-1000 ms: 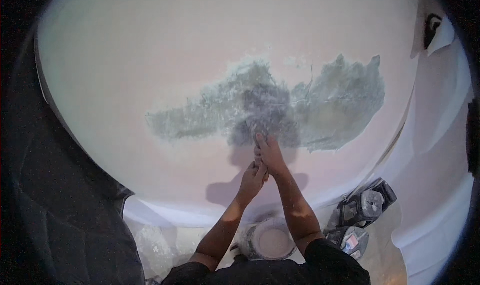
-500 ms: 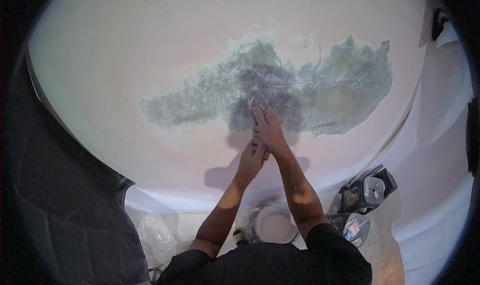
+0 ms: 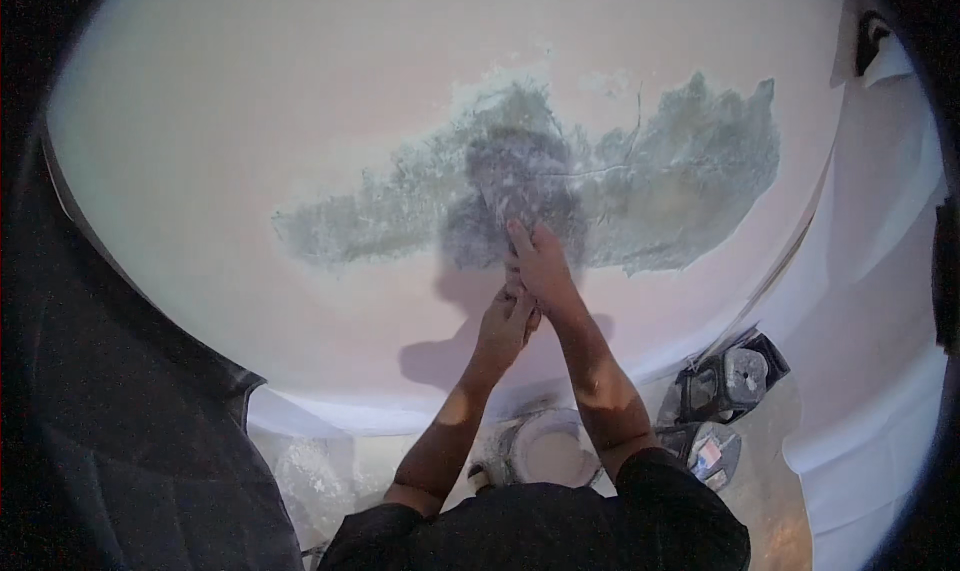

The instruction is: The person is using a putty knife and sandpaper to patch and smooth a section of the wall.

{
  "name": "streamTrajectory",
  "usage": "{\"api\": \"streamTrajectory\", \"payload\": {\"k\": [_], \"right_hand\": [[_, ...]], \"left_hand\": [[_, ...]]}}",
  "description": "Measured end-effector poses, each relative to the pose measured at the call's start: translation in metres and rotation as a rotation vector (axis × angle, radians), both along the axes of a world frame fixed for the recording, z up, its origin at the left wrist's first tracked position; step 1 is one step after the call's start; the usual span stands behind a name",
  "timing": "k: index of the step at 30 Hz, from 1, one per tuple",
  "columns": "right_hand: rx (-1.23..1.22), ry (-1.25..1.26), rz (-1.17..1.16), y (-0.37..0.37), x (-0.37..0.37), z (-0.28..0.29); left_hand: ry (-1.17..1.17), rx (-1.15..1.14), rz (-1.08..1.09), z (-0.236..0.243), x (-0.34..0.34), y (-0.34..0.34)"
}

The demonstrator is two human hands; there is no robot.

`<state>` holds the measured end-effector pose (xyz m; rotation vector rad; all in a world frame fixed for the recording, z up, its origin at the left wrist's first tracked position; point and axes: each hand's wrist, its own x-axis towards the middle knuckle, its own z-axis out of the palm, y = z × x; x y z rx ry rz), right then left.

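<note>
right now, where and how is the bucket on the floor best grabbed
I'd probably grip the bucket by its rim, on the left side, coming down from above. Its round mouth faces up and that edge is uncovered, while the black shirt hides the near edge and the right arm crowds the right one. No handle shows clearly.
</note>
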<state>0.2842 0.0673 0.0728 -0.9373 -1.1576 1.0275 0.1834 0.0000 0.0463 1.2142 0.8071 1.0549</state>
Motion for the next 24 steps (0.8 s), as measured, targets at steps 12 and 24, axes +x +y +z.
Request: {"api": "streamTrajectory", "payload": {"k": [12,24], "right_hand": [[-0.151,0.191,0.065,-0.030,-0.014,0.042],[-0.074,0.109,0.010,-0.024,-0.022,0.093]], "left_hand": [[-0.131,0.067,-0.041,0.002,-0.010,0.002],[0.083,0.188,0.034,0.046,-0.014,0.021]]}}
